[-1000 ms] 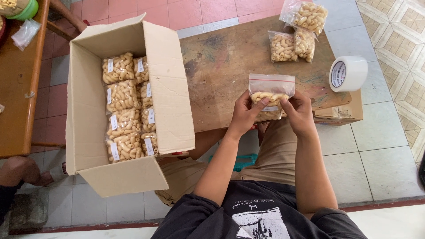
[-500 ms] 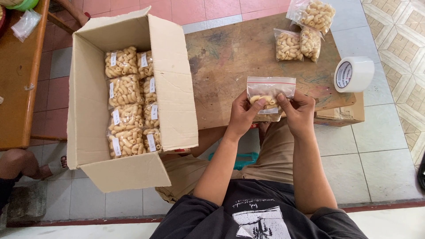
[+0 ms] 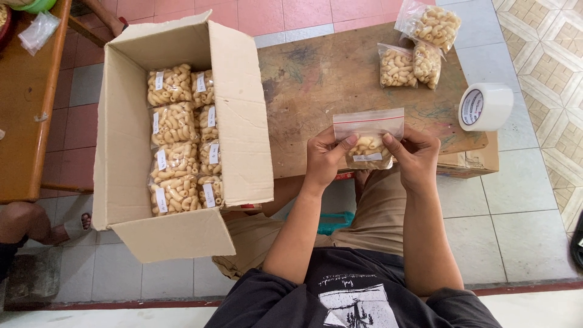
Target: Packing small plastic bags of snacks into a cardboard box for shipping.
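I hold a clear zip bag of pale curled snacks upright over the near edge of a low wooden table. My left hand pinches its left side and my right hand pinches its right side, thumbs on the front. The bag has a white label at its bottom and is only partly filled. To my left an open cardboard box holds several filled snack bags packed in two columns.
Three more filled bags lie at the table's far right. A white roll of tape sits at the right edge above a small cardboard box. Another wooden table and a person's leg are at left.
Both hands have kept hold of the bag and shifted it slightly. The box and table items stay put.
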